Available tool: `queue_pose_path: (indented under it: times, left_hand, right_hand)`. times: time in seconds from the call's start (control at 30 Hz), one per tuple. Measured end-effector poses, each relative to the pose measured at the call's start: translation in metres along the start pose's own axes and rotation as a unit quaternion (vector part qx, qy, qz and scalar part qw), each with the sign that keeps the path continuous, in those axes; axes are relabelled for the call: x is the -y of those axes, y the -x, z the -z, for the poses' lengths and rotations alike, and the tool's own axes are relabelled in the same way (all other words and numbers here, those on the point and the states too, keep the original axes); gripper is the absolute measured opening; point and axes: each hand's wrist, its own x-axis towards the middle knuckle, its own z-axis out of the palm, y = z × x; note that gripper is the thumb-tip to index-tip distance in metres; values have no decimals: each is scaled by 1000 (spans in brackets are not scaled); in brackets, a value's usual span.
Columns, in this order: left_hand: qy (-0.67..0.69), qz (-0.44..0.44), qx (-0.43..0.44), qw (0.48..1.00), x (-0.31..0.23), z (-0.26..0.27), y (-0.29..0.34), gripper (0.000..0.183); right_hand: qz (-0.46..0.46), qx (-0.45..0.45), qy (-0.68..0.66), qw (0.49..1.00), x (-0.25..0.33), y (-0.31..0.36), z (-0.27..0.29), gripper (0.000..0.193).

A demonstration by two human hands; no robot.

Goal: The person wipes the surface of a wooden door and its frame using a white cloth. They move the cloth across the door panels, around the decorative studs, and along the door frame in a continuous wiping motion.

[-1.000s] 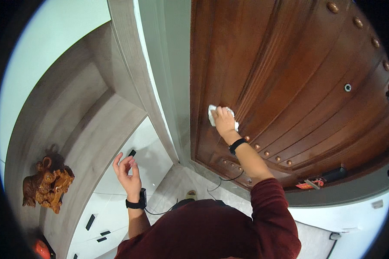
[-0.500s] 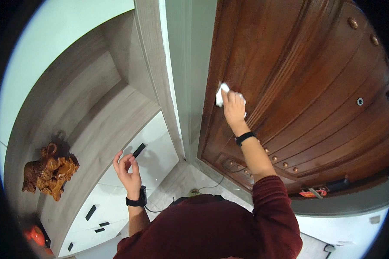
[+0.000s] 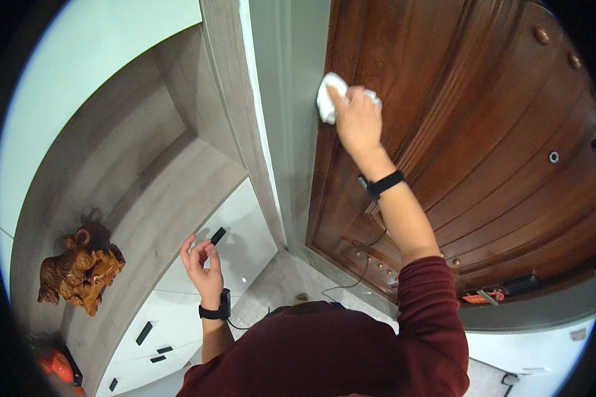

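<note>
A white cloth is bunched under the fingers of my right hand, pressed against the left edge of the brown wooden door. Part of the cloth sticks out left of the thumb, beside the grey-green door frame; a little more shows at the knuckles. My left hand hangs in the air with fingers loosely curled and apart, nothing in it. It is near a black drawer handle on the white cabinet front. Black bands circle both wrists.
A carved brown wooden figurine stands on the grey wood-grain shelf to the left. A red object is at the lower left. The door handle sits at the lower right. A thin cable runs along the floor by the door.
My right hand has moved up and to the left with the cloth, onto the door's edge. The left hand has barely shifted, and the view has tilted slightly.
</note>
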Motion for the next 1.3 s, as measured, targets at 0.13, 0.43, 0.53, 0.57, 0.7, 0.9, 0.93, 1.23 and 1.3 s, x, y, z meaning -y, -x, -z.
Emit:
queue_pose_path:
  times: [0.13, 0.43, 0.53, 0.57, 0.7, 0.9, 0.93, 1.23, 1.3]
  left_hand:
    - [12, 4, -20, 1000, 2, 7, 0, 16]
    - [5, 43, -15, 999, 6, 24, 16, 14]
    - [-20, 29, 7, 999, 9, 14, 16, 14]
    - [-19, 23, 15, 999, 10, 11, 15, 14]
    - [1, -2, 28, 1000, 11, -5, 8, 14]
    - [-6, 0, 13, 1000, 9, 11, 8, 15]
    - [1, 0, 7, 1000, 9, 14, 9, 15]
    - [-20, 50, 23, 998, 13, 18, 18, 16]
    - [-16, 33, 39, 999, 9, 6, 12, 17]
  right_hand:
    - [0, 68, 0, 998, 27, 90, -53, 52]
    - [-22, 98, -63, 993, 22, 78, -37, 53]
    - [-38, -52, -65, 996, -7, 13, -9, 57]
    - [-53, -29, -57, 997, -7, 3, -5, 53]
    - [-38, 56, -23, 997, 10, 35, -24, 46]
    - [-46, 322, -21, 946, 51, 188, -93, 45]
    - [-52, 407, -3, 912, 54, 198, -100, 46]
    - [-49, 78, -83, 992, 12, 126, -64, 53]
    - [-34, 81, -77, 993, 13, 127, -64, 53]
